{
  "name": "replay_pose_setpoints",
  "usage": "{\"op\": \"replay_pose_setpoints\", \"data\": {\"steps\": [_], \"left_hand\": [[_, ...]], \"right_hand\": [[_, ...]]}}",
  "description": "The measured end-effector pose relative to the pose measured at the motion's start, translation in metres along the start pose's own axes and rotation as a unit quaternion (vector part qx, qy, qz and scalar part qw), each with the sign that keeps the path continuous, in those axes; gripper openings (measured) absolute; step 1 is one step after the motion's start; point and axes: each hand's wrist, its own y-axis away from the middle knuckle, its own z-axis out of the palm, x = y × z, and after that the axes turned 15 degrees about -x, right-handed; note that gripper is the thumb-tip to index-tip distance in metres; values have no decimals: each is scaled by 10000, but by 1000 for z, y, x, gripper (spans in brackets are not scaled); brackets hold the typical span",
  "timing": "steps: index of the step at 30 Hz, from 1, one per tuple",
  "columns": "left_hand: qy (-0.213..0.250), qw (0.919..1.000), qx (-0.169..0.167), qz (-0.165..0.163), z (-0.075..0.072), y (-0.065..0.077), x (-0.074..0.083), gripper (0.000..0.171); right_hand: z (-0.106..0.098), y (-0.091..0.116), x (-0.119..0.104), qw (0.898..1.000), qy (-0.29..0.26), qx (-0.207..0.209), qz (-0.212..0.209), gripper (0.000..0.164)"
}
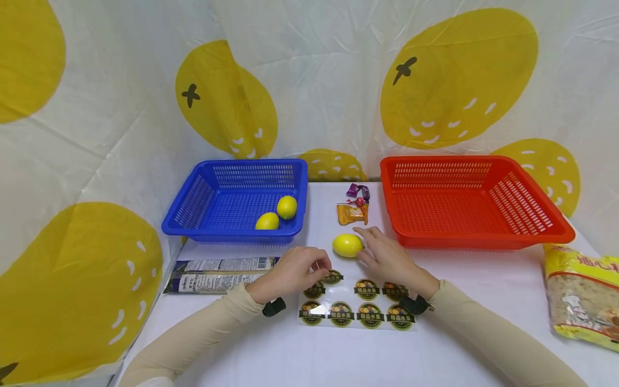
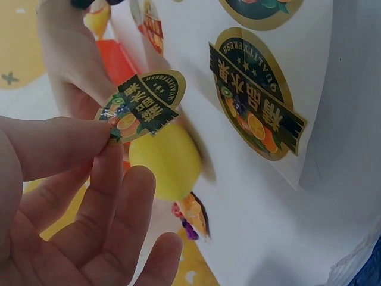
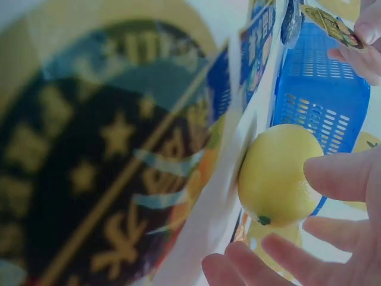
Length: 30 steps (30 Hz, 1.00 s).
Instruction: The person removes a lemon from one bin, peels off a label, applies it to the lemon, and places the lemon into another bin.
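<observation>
Between thumb and index finger, my left hand (image 1: 303, 270) pinches a peeled fruit sticker (image 2: 146, 104), dark with a gold rim and Chinese lettering. Under it lies the sheet of stickers (image 1: 338, 297), several of them still in rows. Just beyond the sheet a yellow lemon (image 1: 347, 245) rests on the white table. My right hand (image 1: 387, 257) is beside the lemon on its right, fingers loosely spread, the thumb tip (image 3: 336, 176) right at the lemon's side in the right wrist view.
A blue basket (image 1: 232, 236) holding two lemons (image 1: 287, 207) stands at back left, a red basket (image 1: 483, 240) at back right. Wrapped candies (image 1: 353, 214) lie between them. Long printed packets (image 1: 213, 282) are at left, a yellow food bag (image 1: 582, 295) at far right.
</observation>
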Motion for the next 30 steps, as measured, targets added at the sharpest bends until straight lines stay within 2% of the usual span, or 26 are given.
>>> {"op": "replay_pose_setpoints", "data": {"steps": [7,14,20,26,30], "left_hand": [[31,10000,86,-10,0,-1,-1,5],[42,9999,51,-128,2,-1,-3,5],[-7,10000,38,-26,3,-2,-2,5],[41,9999,1,-103,2,-2,-3,5],[43,10000,1,-82,3,-2,-3,5]], "right_hand": [[1,-6,3,9994,-119,-315,-8,58],[3,-4,4,9996,-103,-250,69,56],[0,5,4,9994,-168,-224,187,57],[-4,2,5,9994,-136,-263,-171,77],[-6,0,4,9979,-262,-397,-448,75]]}}
